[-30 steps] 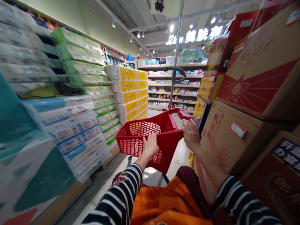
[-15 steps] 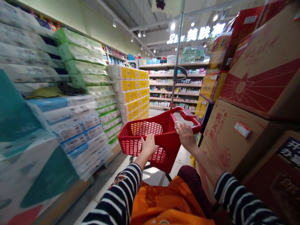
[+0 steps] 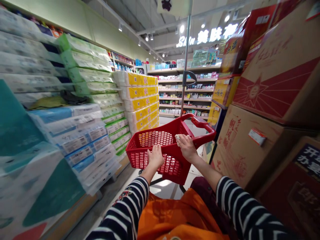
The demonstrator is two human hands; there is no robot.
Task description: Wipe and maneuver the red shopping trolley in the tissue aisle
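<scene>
A red plastic shopping cart (image 3: 175, 168) with a honeycomb-pattern basket stands sideways in front of me. My left hand (image 3: 156, 157) grips the near side of the basket, its fingers over the top rim. My right hand (image 3: 187, 148) presses a small crumpled white cloth (image 3: 177, 137) against the same rim, closer to the handle. Most of the cloth is hidden under the fingers. The cart's red handle (image 3: 207, 128) is to the right of that hand, untouched. No goods show through the visible part of the basket.
Packs of tissue paper are stacked on the left, with yellow-and-white packs (image 3: 142, 100) behind the cart. Large cardboard boxes (image 3: 240, 143) rise close on the right. A metal pole (image 3: 184, 76) stands beyond the cart, before shelves of small goods (image 3: 197, 96).
My right hand has slid left along the cart's rim with the cloth, away from the handle. My left hand has shifted slightly and stays on the rim.
</scene>
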